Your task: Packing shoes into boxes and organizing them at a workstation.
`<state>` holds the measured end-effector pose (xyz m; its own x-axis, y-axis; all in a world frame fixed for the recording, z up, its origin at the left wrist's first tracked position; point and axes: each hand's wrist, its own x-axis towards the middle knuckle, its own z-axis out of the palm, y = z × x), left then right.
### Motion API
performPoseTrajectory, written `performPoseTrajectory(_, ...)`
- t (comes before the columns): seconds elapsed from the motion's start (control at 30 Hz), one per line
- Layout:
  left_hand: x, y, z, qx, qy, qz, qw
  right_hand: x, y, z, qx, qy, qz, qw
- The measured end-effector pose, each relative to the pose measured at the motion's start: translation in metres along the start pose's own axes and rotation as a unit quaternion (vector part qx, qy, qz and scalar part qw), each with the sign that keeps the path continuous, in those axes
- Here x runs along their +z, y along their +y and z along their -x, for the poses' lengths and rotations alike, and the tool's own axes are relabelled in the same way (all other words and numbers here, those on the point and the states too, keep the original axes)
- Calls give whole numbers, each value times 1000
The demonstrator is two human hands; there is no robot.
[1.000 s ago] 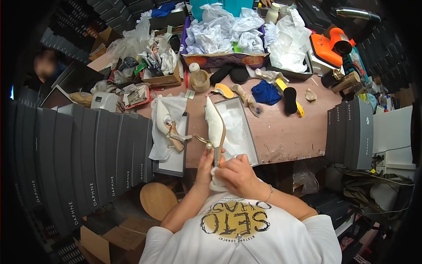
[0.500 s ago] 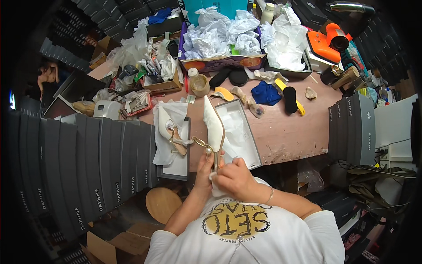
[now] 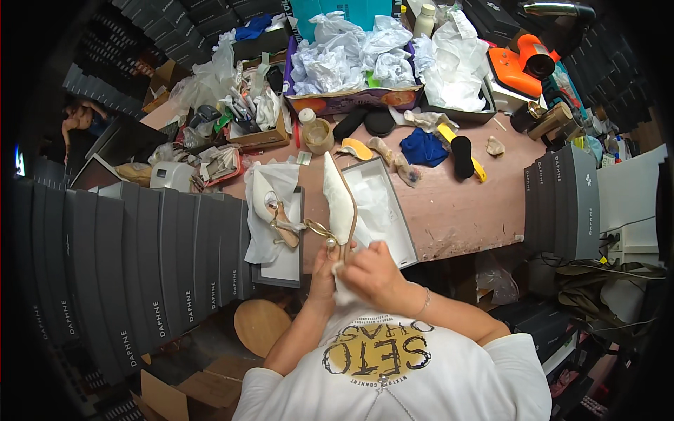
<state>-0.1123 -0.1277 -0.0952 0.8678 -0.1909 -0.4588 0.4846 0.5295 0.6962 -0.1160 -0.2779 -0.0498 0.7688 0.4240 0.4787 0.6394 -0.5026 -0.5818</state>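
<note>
My left hand (image 3: 322,279) is closed round the heel end of a white pointed-toe shoe (image 3: 340,193). Its toe points away from me, and a gold ornament with a pearl sits at its strap. Close by on the right, my right hand (image 3: 377,276) is closed on a white cloth (image 3: 344,289) held against the heel area; my fingers partly hide the contact. The matching white shoe (image 3: 264,197) lies on tissue paper (image 3: 284,179) in an open shoebox part (image 3: 298,242) to the left. Behind the held shoe stands another open box part (image 3: 401,238) with white tissue.
Stacks of grey shoeboxes (image 3: 168,252) line the left; more boxes (image 3: 562,203) stand at the right. Farther back are a glass jar (image 3: 319,137), a blue cloth (image 3: 424,149), a black-headed yellow brush (image 3: 463,158), a purple box (image 3: 351,100) of crumpled paper and an orange device (image 3: 516,72).
My right hand has shifted slightly up and left with the cloth at the heel. The held shoe has tilted a little; my left hand keeps its grip.
</note>
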Motion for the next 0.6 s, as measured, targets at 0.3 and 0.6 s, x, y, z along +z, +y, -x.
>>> performPoseTrajectory(0.3, 7, 2, -3, -1, -29, 101, 994, -27, 17, -8, 216, 63, -316, 922)
performPoseTrajectory(0.6, -1, 9, -15, -61, -113, 247, 960, -59, 41, 46, 322, -72, -460, 824)
